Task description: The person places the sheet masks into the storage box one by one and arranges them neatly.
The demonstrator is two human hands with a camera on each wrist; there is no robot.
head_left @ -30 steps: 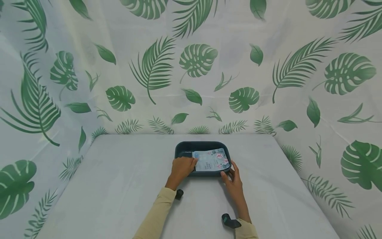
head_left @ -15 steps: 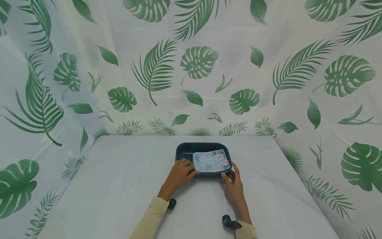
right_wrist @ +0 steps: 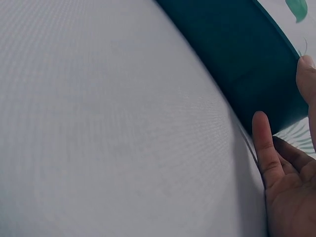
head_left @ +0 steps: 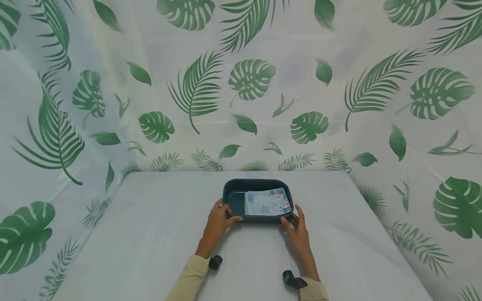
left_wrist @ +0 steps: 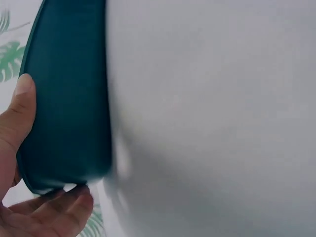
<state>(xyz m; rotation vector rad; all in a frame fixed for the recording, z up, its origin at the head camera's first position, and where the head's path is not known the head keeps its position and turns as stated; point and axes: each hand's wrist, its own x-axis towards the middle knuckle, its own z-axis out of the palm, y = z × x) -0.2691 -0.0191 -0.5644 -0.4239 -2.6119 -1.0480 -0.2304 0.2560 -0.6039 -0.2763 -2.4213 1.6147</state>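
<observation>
A dark teal rectangular tray (head_left: 236, 202) sits on the white table near its far edge. Inside, toward the right, lies a flat pale blue packet (head_left: 263, 202) printed with pink flowers and small lettering. My left hand (head_left: 217, 220) holds the tray's front left corner, thumb along the front rim and fingers round the end. In the left wrist view the thumb presses the tray's side (left_wrist: 69, 98) at the rim, fingertips by the corner. At the front right corner my right hand (head_left: 297, 232) grips likewise; the right wrist view shows its thumb (right_wrist: 307, 81) at the rim.
White cloth covers the tabletop (head_left: 158, 217). Leaf-printed fabric walls (head_left: 211, 138) stand behind the table and on both sides. Dark wrist-worn devices (head_left: 291, 279) show by both sleeves.
My left hand has come out of the tray, away from the packet's left edge, and moved left onto the front left corner. My right hand has kept its hold at the right corner.
</observation>
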